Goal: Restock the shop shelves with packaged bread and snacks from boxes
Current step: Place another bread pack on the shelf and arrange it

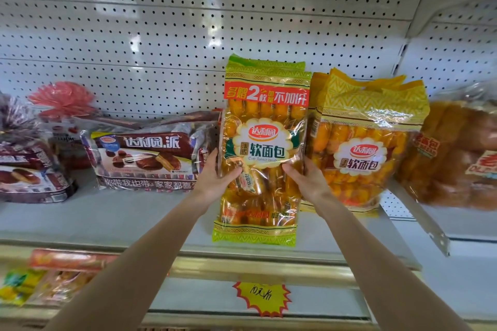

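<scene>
1. Left grip (215, 176) clasped the left edge of the green-trimmed bread pack (262, 148), with the thumb curled over the front film and the other fingers hidden behind it.
2. Right grip (304, 179) clasped the pack's right edge at about the same height, thumb on the front and fingers out of sight behind.
3. Both bare forearms rose from the bottom corners of the view and converged on the pack's middle.
4. The pack was upright and faced the camera over the front part of the upper shelf (121, 220). Its bottom seam lay near the shelf's front lip; whether it touched the shelf could not be told.
5. Its clear film showed rows of orange-yellow wrapped rolls. Green patterned bands ran along the top and bottom, a red banner with a large 2 crossed the upper part, and a cream scalloped label read "Soft French bread".
6. Just beside it on the right, a yellow-trimmed bread pack (368, 148) stood before the pegboard back (188, 35), its left edge overlapped by the held pack.
7. To the left, a brown pie pack (145, 158) lay on the same shelf.
8. A yellow starburst price tag (262, 298) hung on the shelf rail below.
</scene>
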{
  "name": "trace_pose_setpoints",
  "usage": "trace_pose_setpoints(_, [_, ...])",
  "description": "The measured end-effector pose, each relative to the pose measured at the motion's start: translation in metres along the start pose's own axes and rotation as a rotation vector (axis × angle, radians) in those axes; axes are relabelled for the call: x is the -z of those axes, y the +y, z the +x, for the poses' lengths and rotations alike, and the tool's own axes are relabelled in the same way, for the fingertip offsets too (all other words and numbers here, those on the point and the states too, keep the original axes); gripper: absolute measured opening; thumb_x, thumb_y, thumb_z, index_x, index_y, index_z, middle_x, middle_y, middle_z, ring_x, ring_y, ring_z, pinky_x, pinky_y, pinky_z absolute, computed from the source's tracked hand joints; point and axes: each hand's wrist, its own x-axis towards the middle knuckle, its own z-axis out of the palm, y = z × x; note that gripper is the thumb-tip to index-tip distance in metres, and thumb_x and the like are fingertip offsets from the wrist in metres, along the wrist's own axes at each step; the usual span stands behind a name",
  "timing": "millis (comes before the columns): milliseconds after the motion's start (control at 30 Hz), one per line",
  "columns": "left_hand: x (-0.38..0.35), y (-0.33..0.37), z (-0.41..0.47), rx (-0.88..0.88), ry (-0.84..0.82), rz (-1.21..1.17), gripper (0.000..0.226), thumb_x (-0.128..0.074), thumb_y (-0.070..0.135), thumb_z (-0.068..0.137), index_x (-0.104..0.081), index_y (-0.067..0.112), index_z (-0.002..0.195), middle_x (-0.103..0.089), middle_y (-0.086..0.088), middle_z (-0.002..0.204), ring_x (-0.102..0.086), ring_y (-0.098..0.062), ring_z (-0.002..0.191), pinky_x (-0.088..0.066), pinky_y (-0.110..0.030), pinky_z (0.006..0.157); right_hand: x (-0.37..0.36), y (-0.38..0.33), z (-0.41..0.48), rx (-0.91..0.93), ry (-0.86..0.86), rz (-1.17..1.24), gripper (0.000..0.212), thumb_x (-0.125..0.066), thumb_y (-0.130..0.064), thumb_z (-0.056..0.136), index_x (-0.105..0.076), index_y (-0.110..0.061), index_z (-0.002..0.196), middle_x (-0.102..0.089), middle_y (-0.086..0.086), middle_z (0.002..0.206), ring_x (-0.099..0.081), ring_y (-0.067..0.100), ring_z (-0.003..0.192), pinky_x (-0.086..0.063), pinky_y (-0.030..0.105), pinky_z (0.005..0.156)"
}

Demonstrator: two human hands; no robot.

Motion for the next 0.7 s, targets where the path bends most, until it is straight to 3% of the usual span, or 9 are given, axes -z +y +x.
trace_pose_setpoints(133, [0.000, 0.000, -0.002, 0.067, -0.025, 0.086, 0.089, -0.067, 0.042, 0.085, -0.010, 0.038, 0.153, -0.036, 0.002, 0.153, -0.044, -0.032, 0.133, -0.045, -0.060, 0.098, 0.000, -0.002, -0.007, -0.138, -0.047, -0.051, 0.077, -0.052, -0.056, 0.091, -0.013, -0.035, 0.154, -0.026, 0.004, 0.158, -0.037, 0.036, 0.137, -0.050, 0.056, 0.093])
trace_pose_setpoints(233, [0.000, 0.002, -0.002, 0.121, -0.046, 0.128, 0.088, -0.063, 0.048, 0.086, -0.004, 0.047, 0.151, -0.032, 0.001, 0.156, -0.054, -0.033, 0.122, -0.056, -0.040, 0.063, -0.002, -0.007, -0.010, -0.204, -0.059, 0.038, 0.078, -0.055, -0.054, 0.090, -0.011, -0.039, 0.153, -0.017, 0.003, 0.161, -0.036, 0.039, 0.137, -0.058, 0.051, 0.070])
trace_pose_setpoints(267, [0.000, 0.003, -0.002, 0.130, -0.046, 0.125, 0.088, -0.063, 0.050, 0.085, -0.004, 0.048, 0.150, -0.033, 0.001, 0.155, -0.054, -0.033, 0.121, -0.056, -0.040, 0.064, -0.002, -0.008, -0.010, -0.212, -0.053, 0.073, 0.078, -0.056, -0.053, 0.090, -0.013, -0.039, 0.153, -0.017, 0.002, 0.161, -0.035, 0.039, 0.137, -0.059, 0.050, 0.067])
trace_pose_setpoints(400, [-0.003, 0.002, 0.004, 0.129, -0.026, 0.024, 0.088, -0.066, 0.048, 0.083, -0.010, 0.047, 0.151, -0.043, 0.001, 0.149, -0.052, -0.031, 0.126, -0.043, -0.062, 0.099, -0.007, -0.008, -0.004, -0.218, -0.014, 0.162, 0.069, -0.057, -0.054, 0.089, -0.026, -0.039, 0.150, -0.027, 0.002, 0.157, -0.039, 0.039, 0.135, -0.058, 0.056, 0.074])
trace_pose_setpoints(600, [-0.006, -0.003, 0.011, 0.085, 0.000, -0.111, 0.084, -0.071, 0.040, 0.078, -0.026, 0.040, 0.149, -0.062, 0.005, 0.128, -0.059, -0.026, 0.118, -0.044, -0.062, 0.098, -0.014, -0.003, 0.008, -0.231, 0.044, 0.253, 0.065, -0.058, -0.055, 0.087, -0.037, -0.036, 0.146, -0.041, 0.006, 0.149, -0.045, 0.040, 0.131, -0.057, 0.058, 0.075])
trace_pose_setpoints(700, [-0.008, -0.004, 0.017, 0.040, 0.023, -0.145, 0.070, -0.070, 0.027, 0.085, -0.034, 0.038, 0.145, -0.064, 0.017, 0.104, -0.062, -0.019, 0.108, -0.046, -0.059, 0.098, -0.017, -0.001, 0.016, -0.224, 0.079, 0.301, 0.065, -0.059, -0.055, 0.087, -0.039, -0.035, 0.145, -0.045, 0.004, 0.146, -0.045, 0.038, 0.131, -0.057, 0.058, 0.078])
